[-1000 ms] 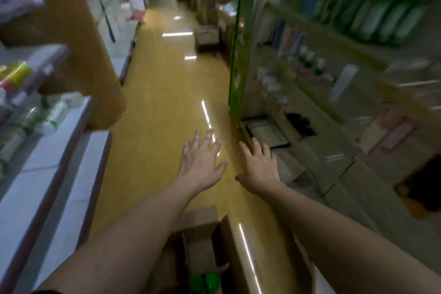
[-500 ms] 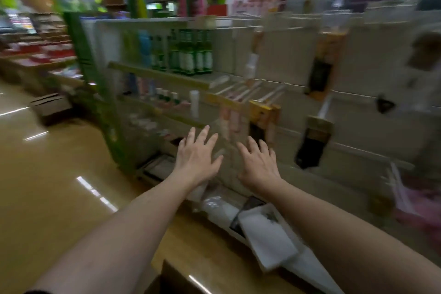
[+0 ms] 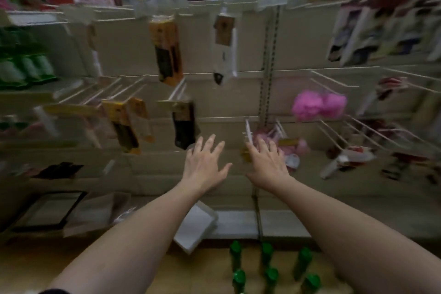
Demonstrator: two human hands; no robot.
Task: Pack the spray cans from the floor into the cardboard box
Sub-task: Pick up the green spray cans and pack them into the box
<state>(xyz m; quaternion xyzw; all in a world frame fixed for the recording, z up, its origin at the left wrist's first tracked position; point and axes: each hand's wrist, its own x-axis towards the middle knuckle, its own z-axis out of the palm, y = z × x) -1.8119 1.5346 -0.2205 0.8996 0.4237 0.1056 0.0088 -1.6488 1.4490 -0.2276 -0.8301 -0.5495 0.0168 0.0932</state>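
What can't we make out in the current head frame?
- Cardboard box: out of frame in the head view.
- Spray cans: six green caps show; lower bodies cut by the bottom edge, labels blurred.
- Hanging packs: motion blur hides print.
- Left hand and right hand: open, empty; the palms face away.

Two bare forearms run up from the bottom corners, both uncovered from near the elbow to the wrist. At the lower left edge a thin strip of dark sleeve point(image 3: 51, 291) shows on the left arm. The left hand point(image 3: 204, 166) and right hand point(image 3: 267, 165) are bare, with no glove, ring, watch or band visible. The picture is blurred, so finer detail cannot be told.
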